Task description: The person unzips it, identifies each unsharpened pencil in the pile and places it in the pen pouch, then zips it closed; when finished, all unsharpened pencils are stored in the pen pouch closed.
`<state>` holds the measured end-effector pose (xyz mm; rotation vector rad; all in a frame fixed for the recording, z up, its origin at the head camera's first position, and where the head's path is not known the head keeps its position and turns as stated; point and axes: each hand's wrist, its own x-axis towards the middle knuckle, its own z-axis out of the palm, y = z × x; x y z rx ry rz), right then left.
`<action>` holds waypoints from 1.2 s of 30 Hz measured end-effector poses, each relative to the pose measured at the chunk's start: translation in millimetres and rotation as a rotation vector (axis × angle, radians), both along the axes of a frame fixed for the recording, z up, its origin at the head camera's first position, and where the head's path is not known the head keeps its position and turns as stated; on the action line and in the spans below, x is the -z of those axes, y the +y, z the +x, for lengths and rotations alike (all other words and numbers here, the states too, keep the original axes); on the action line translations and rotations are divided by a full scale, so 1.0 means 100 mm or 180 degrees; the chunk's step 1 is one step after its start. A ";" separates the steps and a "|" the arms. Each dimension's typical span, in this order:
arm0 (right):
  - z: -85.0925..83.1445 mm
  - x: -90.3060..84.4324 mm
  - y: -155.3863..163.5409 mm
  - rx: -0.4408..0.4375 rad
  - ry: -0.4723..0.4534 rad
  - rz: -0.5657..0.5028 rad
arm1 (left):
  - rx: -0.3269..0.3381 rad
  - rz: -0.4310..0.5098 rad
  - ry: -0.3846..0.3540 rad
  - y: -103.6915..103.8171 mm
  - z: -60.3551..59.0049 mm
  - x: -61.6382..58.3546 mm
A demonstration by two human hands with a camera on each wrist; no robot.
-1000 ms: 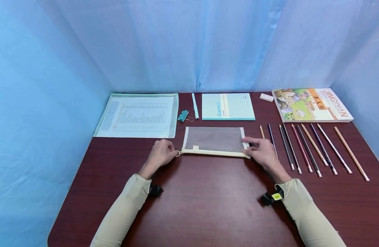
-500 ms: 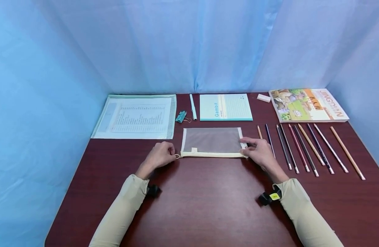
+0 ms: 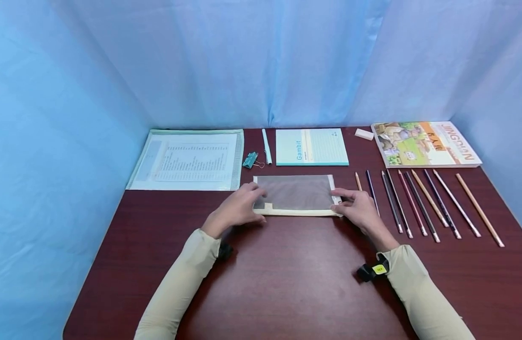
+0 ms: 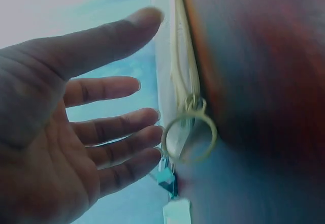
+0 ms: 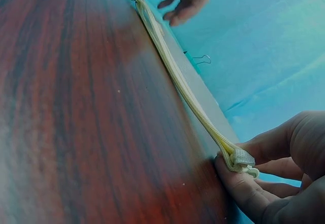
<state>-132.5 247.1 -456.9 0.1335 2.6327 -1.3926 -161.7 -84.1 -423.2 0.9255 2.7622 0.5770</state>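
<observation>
Grey mesh with a cream zip edge, the pouch (image 3: 295,194) lies flat on the dark red counter (image 3: 286,278), just in front of the pale blue Gambit notebook (image 3: 312,147). The right hand (image 3: 357,206) pinches the pouch's right end, thumb and fingers curled round the fabric tab where the zip finishes. The left hand (image 3: 239,206) is spread, its fingers straight and relaxed, over the pouch's left end; the left wrist view shows the palm open and holding nothing, with the ring pull (image 4: 189,137) of the zip free just beside the fingertips (image 4: 152,132). The zip runs along the near edge of the pouch, and the ring sits at its left end.

To the right of the pouch a row of coloured pencils (image 3: 422,203) lies side by side, and behind them is a picture book (image 3: 426,143) with a white eraser (image 3: 365,134) near its left corner. To the left lie a clear document folder (image 3: 188,159), a teal binder clip (image 3: 250,159) and a white pen (image 3: 267,146). Blue cloth (image 3: 261,61) hangs behind the counter.
</observation>
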 end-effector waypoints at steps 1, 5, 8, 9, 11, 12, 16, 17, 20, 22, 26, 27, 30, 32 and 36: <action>0.00 0.00 0.00 -0.0001 0.0000 -0.0001 | 0.0030 -0.0041 0.0036 0.04 -0.02 0.01; -0.01 -0.01 0.00 -0.0025 -0.0039 -0.0050 | 0.0120 -0.0327 0.0200 0.17 -0.08 0.04; -0.01 -0.01 0.00 -0.0049 -0.0063 -0.0093 | 0.0153 -0.0477 0.0260 0.22 -0.10 0.05; -0.01 -0.01 0.00 -0.0056 -0.0066 -0.0108 | 0.0156 -0.0487 0.0276 0.22 -0.10 0.05; -0.01 -0.01 0.01 -0.0054 -0.0062 -0.0096 | 0.0162 -0.0466 0.0289 0.23 -0.10 0.05; -0.01 -0.02 0.01 -0.0050 -0.0059 -0.0089 | 0.0163 -0.0439 0.0292 0.23 -0.10 0.05; -0.01 -0.02 0.01 -0.0058 -0.0045 -0.0083 | 0.0197 -0.0290 0.0336 0.25 -0.08 0.01; -0.01 -0.02 0.01 -0.0065 -0.0044 -0.0084 | 0.0231 -0.0249 0.0355 0.26 -0.08 0.01; -0.01 -0.01 0.02 -0.0078 -0.0040 -0.0086 | 0.0369 -0.0183 0.0437 0.29 -0.05 -0.01; -0.01 0.00 0.02 -0.0080 -0.0030 -0.0095 | 0.0493 -0.0192 0.0518 0.33 -0.03 0.00; -0.01 0.00 0.01 -0.0087 -0.0014 -0.0160 | 0.0649 -0.0386 0.0634 0.39 0.01 0.01; -0.01 0.00 0.00 -0.0092 -0.0017 -0.0173 | 0.0663 -0.0455 0.0655 0.40 0.02 0.02; -0.01 -0.01 0.00 -0.0102 -0.0019 -0.0178 | 0.0673 -0.0660 0.0750 0.42 0.03 0.07; 0.00 -0.02 -0.01 -0.0112 -0.0026 -0.0181 | 0.0673 -0.0735 0.0847 0.44 0.03 0.10; 0.00 -0.03 0.00 -0.0142 -0.0011 -0.0160 | 0.0693 -0.0756 0.1073 0.45 0.04 0.12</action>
